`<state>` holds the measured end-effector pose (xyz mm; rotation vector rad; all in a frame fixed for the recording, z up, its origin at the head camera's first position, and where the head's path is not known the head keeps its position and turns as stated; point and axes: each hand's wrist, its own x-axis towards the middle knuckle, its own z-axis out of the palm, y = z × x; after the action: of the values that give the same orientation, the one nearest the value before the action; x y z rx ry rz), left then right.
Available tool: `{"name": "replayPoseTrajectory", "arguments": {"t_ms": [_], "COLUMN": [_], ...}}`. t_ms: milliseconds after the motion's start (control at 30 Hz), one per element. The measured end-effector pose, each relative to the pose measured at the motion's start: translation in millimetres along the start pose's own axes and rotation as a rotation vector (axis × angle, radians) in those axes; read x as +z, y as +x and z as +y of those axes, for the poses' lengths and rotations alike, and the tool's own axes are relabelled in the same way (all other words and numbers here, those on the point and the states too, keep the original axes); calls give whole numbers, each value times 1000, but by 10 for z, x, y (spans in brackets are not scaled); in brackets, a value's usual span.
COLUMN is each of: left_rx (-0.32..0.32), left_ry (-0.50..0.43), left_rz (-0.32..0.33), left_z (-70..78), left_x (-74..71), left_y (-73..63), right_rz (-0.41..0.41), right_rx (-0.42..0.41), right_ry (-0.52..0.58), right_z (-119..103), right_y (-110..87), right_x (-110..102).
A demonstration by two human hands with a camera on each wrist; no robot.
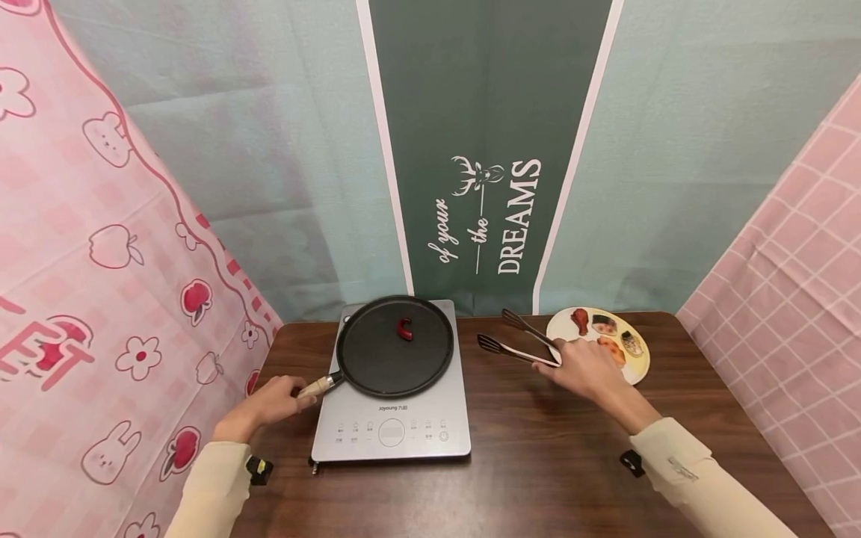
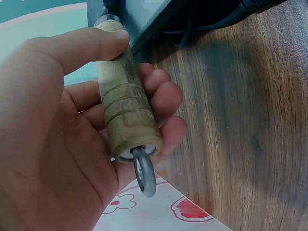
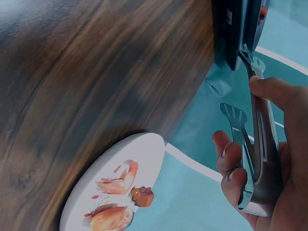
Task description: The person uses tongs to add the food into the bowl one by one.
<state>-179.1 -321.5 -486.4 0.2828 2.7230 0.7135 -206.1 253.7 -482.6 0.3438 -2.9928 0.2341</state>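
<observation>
At the near left of the pan (image 1: 394, 370), the left hand (image 1: 272, 403) grips its wooden handle (image 1: 315, 387). Right of the pan, the right hand (image 1: 587, 368) holds the tongs (image 3: 262, 139), arms spread, their long axis running sideways, tips toward the pan but apart from it. The red chili (image 1: 403, 330) lies in the pan's far half, left of those tips; the plate (image 1: 642, 365) sits farther right of the pan.
</observation>
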Motion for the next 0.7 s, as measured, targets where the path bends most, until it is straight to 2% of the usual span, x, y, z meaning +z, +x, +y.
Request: {"name": "replayPoseTrajectory", "arguments": {"t_ms": [300, 700], "left_rx": [-3, 1], "left_ry": [-1, 4], "left_rz": [1, 12], "left_z": [27, 26], "left_x": [2, -4], "left_y": [-2, -6], "right_rz": [13, 32], "right_rx": [-1, 2], "right_ry": [-40, -10], "right_z": [154, 301], "right_y": [-92, -173], "right_x": [16, 57]}}
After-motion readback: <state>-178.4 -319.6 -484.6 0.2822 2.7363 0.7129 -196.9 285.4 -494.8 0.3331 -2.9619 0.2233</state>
